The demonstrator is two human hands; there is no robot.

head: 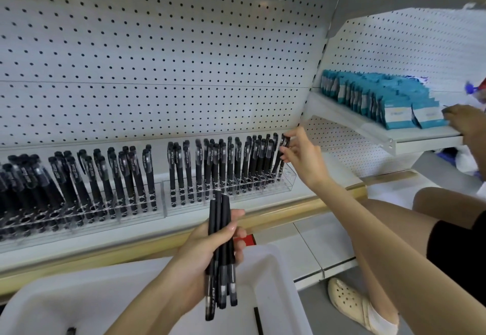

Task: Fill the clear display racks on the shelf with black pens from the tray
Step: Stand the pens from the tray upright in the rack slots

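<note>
My left hand [210,245] grips a bundle of several black pens [221,253] upright above the white tray [265,263]. My right hand [299,153] pinches one black pen [283,152] standing at the far right end of the right clear rack [288,179]. That rack holds many upright black pens [223,169]. The left clear rack [147,213] is also packed with black pens [92,182]. One loose pen [257,320] lies in the tray, and another pen end [71,330] shows at the bottom left.
White pegboard [157,58] backs the shelf, whose front edge has a tan strip [289,208]. To the right, a higher shelf [394,137] carries teal packets [381,98], where another person's hand [465,121] and leg [441,203] are. My leg and cream shoe [349,300] are lower right.
</note>
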